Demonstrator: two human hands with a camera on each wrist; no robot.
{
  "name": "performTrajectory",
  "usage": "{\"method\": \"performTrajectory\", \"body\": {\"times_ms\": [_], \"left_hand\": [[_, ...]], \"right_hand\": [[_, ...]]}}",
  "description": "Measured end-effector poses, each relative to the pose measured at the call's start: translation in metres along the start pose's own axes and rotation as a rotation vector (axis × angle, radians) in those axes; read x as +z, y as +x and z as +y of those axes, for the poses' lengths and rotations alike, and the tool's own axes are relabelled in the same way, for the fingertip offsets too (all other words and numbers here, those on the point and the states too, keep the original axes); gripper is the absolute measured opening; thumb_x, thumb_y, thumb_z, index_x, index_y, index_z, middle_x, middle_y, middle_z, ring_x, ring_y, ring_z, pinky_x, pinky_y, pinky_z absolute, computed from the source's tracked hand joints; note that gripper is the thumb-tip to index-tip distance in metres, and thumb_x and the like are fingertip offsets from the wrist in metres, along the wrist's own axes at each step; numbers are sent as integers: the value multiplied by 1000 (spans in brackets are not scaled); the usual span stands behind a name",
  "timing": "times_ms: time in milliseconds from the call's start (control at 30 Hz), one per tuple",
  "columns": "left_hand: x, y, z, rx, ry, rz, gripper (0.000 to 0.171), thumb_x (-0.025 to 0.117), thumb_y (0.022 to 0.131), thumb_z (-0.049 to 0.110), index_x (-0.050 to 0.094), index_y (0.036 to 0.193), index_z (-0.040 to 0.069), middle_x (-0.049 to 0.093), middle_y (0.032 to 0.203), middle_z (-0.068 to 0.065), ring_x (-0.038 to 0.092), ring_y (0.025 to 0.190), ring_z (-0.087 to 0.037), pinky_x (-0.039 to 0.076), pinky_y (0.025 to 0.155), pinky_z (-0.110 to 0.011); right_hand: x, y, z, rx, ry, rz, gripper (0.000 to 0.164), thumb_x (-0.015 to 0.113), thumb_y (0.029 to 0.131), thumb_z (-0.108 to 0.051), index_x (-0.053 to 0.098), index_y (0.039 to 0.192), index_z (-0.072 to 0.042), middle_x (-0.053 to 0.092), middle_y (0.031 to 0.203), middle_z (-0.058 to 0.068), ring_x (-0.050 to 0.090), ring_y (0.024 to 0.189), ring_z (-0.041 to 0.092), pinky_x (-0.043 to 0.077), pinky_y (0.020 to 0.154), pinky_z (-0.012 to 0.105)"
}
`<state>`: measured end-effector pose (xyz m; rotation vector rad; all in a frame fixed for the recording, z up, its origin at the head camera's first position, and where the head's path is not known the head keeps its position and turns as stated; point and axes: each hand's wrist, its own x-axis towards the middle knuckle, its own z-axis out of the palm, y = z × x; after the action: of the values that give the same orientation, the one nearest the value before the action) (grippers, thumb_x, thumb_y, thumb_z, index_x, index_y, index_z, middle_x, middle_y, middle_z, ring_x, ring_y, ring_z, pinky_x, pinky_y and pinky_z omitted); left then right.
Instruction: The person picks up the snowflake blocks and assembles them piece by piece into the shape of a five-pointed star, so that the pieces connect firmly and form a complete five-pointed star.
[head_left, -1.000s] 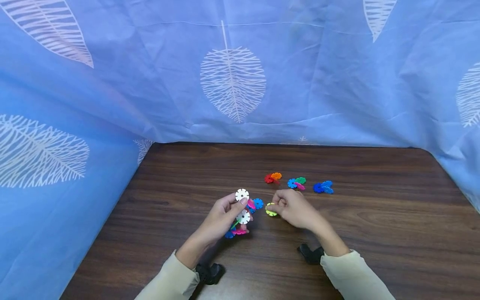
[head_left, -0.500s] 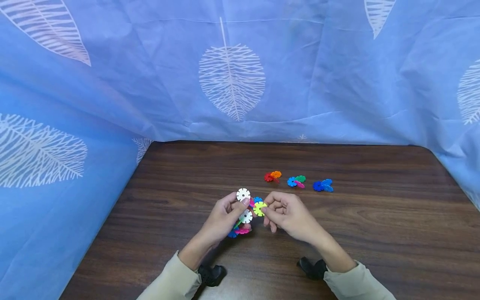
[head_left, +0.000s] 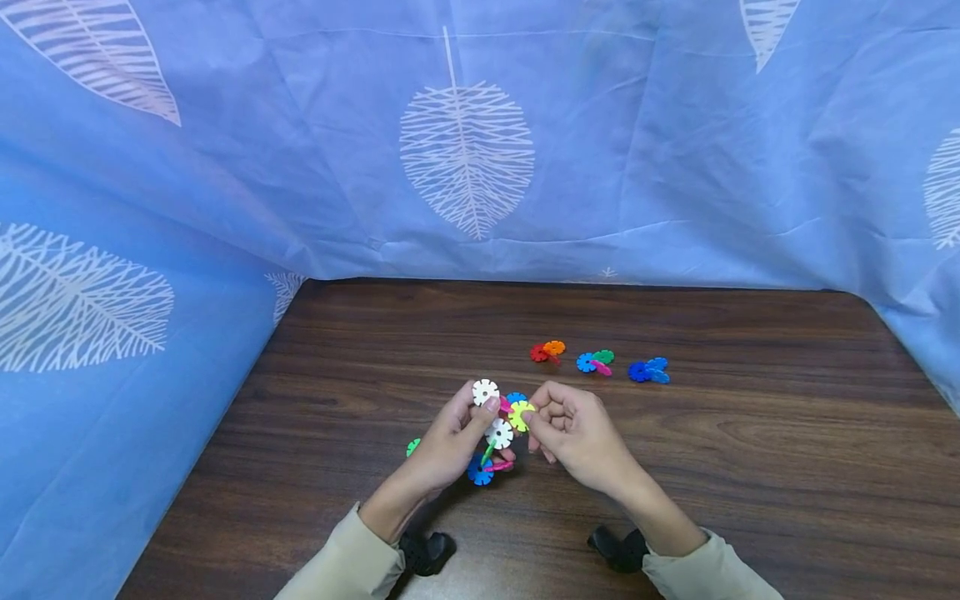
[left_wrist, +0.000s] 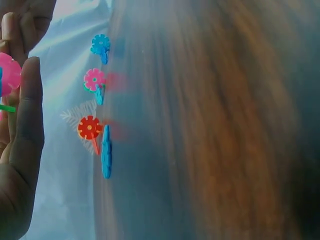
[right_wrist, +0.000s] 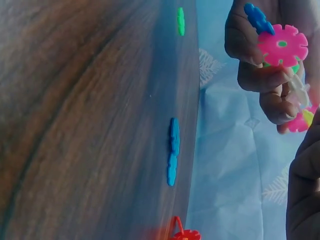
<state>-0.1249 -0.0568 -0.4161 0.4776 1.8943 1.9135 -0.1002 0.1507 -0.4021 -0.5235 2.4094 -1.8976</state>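
My left hand grips a linked chain of notched plastic discs between thumb and fingers. A white disc tops it, with a second white disc, a green disc and a blue disc below. In the right wrist view, a pink disc hangs at the chain's lower end. Thumb and fingertips of my right hand pinch a yellow disc against the chain's upper right side. Whether its notch is seated cannot be told. Fingers partly hide the chain.
Three small disc clusters lie beyond the hands: red-orange, blue-green-pink and all blue. A loose green disc lies left of my left hand. Blue discs rest on the wooden table. A blue curtain borders it.
My right hand has brought the yellow disc left, up to the chain. The chain's lower part has swung right in my left hand. The loose green disc has come into view.
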Motion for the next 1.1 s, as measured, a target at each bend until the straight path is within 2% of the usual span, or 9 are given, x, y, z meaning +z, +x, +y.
{"method": "performTrajectory", "body": {"times_ms": [167,300,400,567,667,767,833,967,1100], "left_hand": [[4,0,0,-21,-58,-3,35,40,114,31,47,127,0,68,101,-28,72,74,-17,62,75,-32],[5,-1,1,-25,-69,-8,37,40,114,31,47,130,-1,70,103,-20,72,80,-17,62,78,-33],[3,0,2,-23,-86,-33,35,42,113,31,49,128,0,71,102,-13,73,82,-18,61,81,-34],[-6,1,4,-16,-123,-87,24,55,109,20,55,115,-3,71,101,-11,72,87,-18,62,83,-37],[-7,2,5,-12,-102,-81,22,57,106,15,57,113,-6,71,100,-9,68,88,-16,62,81,-33],[-4,3,4,-22,-98,-70,29,55,108,19,58,124,-6,72,101,-8,68,89,-15,61,78,-31],[-1,3,4,-22,-97,-64,31,54,109,21,57,126,-5,72,102,-8,69,88,-15,61,78,-31],[2,2,4,-1,-50,-36,22,63,104,15,59,114,-5,71,96,-5,66,81,-12,57,72,-25],[2,1,4,32,27,-2,18,76,93,5,63,102,-4,70,84,-2,60,70,-9,52,63,-20]], "right_hand": [[-1,0,-1,-9,-3,11,8,66,100,0,63,92,-3,65,68,4,55,50,18,44,43,23],[-2,0,-3,-12,-29,16,8,67,100,-2,64,93,-4,66,68,2,55,51,19,39,43,21],[-5,0,-5,-5,-21,-1,8,66,100,-3,65,93,-3,65,68,3,52,50,15,39,43,21],[-15,1,-7,37,29,-46,6,66,101,-4,66,95,-1,63,68,8,48,49,16,40,43,21],[-17,2,-7,60,22,-61,7,66,101,-6,65,97,0,63,68,8,48,49,19,41,44,21],[-17,2,-6,73,18,-65,9,67,101,-7,65,97,0,64,69,9,49,49,22,42,44,21],[-17,3,-5,78,21,-65,10,67,101,-8,64,97,1,64,69,9,49,49,22,42,45,21],[-16,3,-4,81,34,-66,10,67,101,-7,65,97,1,65,69,10,51,50,18,44,46,21],[-14,3,-2,95,43,-80,8,67,101,-6,65,98,1,65,69,10,52,50,16,45,46,22]]}}
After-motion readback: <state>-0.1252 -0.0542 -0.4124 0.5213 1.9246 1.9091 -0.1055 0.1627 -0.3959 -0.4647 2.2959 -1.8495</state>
